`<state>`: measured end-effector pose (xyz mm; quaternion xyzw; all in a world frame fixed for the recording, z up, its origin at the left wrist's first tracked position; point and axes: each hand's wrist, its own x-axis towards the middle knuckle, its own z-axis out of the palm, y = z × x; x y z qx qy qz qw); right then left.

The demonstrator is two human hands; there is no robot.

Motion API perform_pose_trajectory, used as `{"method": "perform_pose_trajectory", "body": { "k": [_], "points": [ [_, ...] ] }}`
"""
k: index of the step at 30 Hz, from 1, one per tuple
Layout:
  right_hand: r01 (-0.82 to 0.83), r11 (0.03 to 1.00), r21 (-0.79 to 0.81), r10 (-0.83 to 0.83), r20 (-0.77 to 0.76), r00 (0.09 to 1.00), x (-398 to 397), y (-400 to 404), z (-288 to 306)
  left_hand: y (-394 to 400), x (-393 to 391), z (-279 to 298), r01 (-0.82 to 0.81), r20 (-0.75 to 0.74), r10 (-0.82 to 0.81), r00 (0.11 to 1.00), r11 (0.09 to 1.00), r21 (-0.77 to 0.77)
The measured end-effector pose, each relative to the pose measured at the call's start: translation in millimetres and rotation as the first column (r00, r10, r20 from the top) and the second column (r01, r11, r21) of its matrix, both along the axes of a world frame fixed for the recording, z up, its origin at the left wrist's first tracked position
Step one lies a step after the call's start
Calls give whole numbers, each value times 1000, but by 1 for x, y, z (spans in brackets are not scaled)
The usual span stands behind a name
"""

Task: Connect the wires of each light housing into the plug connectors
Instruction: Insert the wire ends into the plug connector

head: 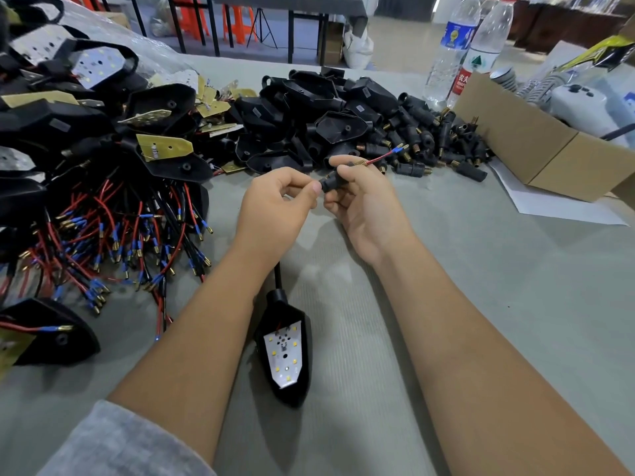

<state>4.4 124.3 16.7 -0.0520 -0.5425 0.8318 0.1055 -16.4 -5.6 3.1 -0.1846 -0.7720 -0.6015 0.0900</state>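
Observation:
A black light housing (285,348) with a white LED board lies on the grey table between my forearms, its black cable running up under my left hand. My right hand (360,197) grips a black plug connector (331,183). A red wire (381,159) with a blue sleeve and brass tip sticks out of the connector's far end, up and to the right. My left hand (278,201) has its fingers curled and its thumb and fingertips pinch at the connector's near end; what they pinch is hidden.
A heap of wired housings with red and black leads (113,242) fills the left side. Black housings (309,111) and loose plug connectors (439,149) are piled behind my hands. A cardboard box (536,146) and two water bottles (457,46) stand at the right.

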Motion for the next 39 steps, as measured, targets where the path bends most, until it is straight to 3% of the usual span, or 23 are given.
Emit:
{"method": "perform_pose_trajectory", "body": {
  "k": [8,13,17,22,25,31,39],
  "points": [
    [28,999,-19,-27,46,999,-4,0,-3,2,3,2,12,63,-14,998,999,34],
    [135,981,-138,-125,77,989,-7,3,-5,2,2,3,-40,96,50,994,994,-104],
    [131,988,-78,-127,58,990,-7,2,-6,3,5,5,-18,44,24,999,992,-121],
    [38,987,159,-41,14,999,-4,-5,-6,2,5,6,-31,-7,30,1000,992,-126],
    [56,991,124,-60,22,998,-4,-4,-4,3,6,7,-37,32,41,999,993,-113],
    [171,980,-100,-167,45,985,-4,1,-3,2,5,7,-13,126,27,992,994,-109],
    [61,997,46,-62,7,998,-3,-2,-5,2,8,9,2,49,3,999,995,-98]
  ]
}}
